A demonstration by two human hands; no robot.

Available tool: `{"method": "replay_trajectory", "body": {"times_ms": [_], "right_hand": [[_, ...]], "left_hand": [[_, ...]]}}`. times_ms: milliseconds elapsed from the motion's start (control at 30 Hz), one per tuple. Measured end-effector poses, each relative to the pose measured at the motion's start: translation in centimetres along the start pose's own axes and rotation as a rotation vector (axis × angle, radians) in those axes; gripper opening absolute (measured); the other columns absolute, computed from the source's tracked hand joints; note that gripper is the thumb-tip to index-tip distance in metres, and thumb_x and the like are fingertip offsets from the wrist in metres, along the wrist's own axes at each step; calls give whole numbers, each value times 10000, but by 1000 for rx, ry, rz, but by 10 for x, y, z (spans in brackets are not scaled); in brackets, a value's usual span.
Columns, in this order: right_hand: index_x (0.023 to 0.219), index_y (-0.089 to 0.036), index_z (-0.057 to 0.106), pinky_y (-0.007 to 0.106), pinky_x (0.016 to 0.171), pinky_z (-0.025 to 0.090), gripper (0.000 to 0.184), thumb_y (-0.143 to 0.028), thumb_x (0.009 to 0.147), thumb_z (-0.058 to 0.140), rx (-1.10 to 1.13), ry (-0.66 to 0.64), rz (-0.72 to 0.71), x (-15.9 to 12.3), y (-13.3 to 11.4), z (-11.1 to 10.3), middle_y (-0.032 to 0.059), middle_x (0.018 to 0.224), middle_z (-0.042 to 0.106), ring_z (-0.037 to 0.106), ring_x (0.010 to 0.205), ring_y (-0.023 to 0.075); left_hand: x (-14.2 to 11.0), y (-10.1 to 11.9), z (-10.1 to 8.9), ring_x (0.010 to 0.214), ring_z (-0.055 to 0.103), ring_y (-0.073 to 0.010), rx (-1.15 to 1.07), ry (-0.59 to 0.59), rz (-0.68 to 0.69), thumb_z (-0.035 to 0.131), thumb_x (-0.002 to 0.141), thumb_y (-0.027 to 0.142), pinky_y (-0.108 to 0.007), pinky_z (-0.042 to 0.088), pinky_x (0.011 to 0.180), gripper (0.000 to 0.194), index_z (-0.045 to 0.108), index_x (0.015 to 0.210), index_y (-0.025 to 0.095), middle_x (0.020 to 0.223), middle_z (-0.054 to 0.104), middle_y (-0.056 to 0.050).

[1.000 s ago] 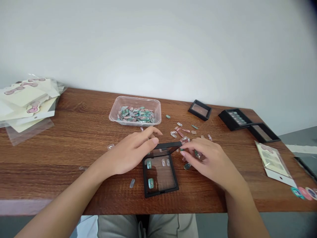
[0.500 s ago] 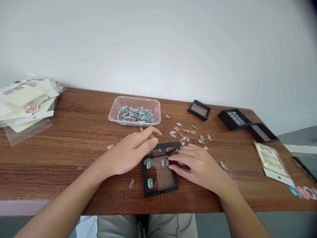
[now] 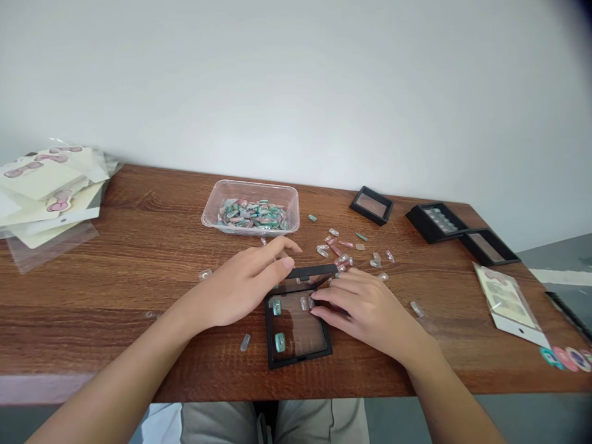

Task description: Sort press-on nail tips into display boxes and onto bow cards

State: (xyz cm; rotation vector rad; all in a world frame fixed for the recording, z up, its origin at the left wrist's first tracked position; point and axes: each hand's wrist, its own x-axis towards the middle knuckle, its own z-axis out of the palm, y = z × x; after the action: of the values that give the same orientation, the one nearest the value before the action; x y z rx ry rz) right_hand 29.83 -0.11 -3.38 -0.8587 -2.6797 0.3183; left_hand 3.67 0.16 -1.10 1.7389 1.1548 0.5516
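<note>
A black display case point(image 3: 300, 362) with clear film panels stands partly open on the table, its lid tilted up. My left hand point(image 3: 250, 280) is at the lid's upper left, thumb on the edge, other fingers partly hidden behind. Two green press-on nails point(image 3: 280, 342) lie along the film's left side. A pale, clear press-on nail point(image 3: 304, 303) lies near its upper right. My right hand point(image 3: 363, 308) reaches over the case's right edge, thumb and index fingertips closed around another clear press-on nail point(image 3: 311, 301) beside it.
Loose pink, clear and green nails point(image 3: 336, 250) are scattered behind my right hand. A clear plastic tub point(image 3: 210, 209) of nails stands at the back. Black cases point(image 3: 372, 205) lie at the back right, packaged cards point(image 3: 41, 179) at the left and another packet point(image 3: 511, 305) at the right.
My right hand has moved left from the loose nails to the case's upper right, fingertips now at the clear nail there. My left hand has stayed at the lid.
</note>
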Motion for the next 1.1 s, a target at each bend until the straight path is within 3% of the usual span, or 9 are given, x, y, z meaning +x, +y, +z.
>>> {"method": "replay_trajectory", "body": {"times_ms": [133, 233, 433, 600, 867, 967, 1100], "right_hand": [[997, -191, 702, 331, 765, 462, 132, -314, 986, 656, 76, 58, 30, -2, 0, -8, 26, 864, 724, 649, 797, 187], [990, -210, 692, 313, 738, 459, 70, -253, 984, 637, 104, 86, 139, -6, 4, -17, 5, 825, 703, 634, 769, 173], [995, -220, 673, 306, 685, 448, 84, -246, 924, 711, -10, -49, 400, -7, 15, -22, -21, 773, 658, 628, 730, 183], [925, -213, 655, 296, 649, 431, 33, -212, 948, 679, -57, -89, 372, -3, 14, -17, -1, 805, 675, 635, 740, 193], [836, -215, 632, 305, 661, 455, 133, -245, 956, 680, -62, -70, 347, -3, 12, -12, 13, 837, 702, 653, 755, 195], [797, -214, 618, 328, 709, 471, 200, -293, 976, 657, -52, -65, 317, -4, 10, -13, 19, 837, 707, 653, 783, 204], [912, -214, 656, 378, 817, 484, 91, -218, 989, 606, -11, -37, 312, -6, 10, -16, 31, 945, 731, 662, 879, 223]], "left_hand": [[0, 0, 0, 1104, 594, -244, 0, -2, -15, 313, 1042, 601, -399, 392, 991, 405, 530, 1297, 373, 1107, 679, 19], [1, 0, -1, 1111, 593, -245, 2, -4, -23, 316, 1041, 602, -400, 393, 991, 401, 530, 1299, 382, 1119, 678, 22], [0, 1, -1, 1128, 587, -255, 11, -7, -26, 312, 1038, 608, -411, 391, 999, 415, 527, 1306, 376, 1138, 676, 14], [0, 1, -1, 1120, 590, -257, 10, -7, -26, 311, 1038, 607, -418, 398, 995, 417, 527, 1311, 378, 1129, 678, 10], [1, 2, -1, 1106, 594, -262, 3, -9, -20, 315, 1042, 595, -427, 391, 1006, 422, 527, 1316, 355, 1110, 683, -3], [1, 2, -1, 1105, 595, -264, 4, -6, -23, 313, 1041, 599, -427, 390, 1004, 425, 526, 1317, 358, 1108, 684, -3], [1, 2, -1, 1126, 585, -265, 1, -3, -30, 317, 1038, 606, -421, 390, 998, 423, 531, 1314, 367, 1132, 679, 1]]}}
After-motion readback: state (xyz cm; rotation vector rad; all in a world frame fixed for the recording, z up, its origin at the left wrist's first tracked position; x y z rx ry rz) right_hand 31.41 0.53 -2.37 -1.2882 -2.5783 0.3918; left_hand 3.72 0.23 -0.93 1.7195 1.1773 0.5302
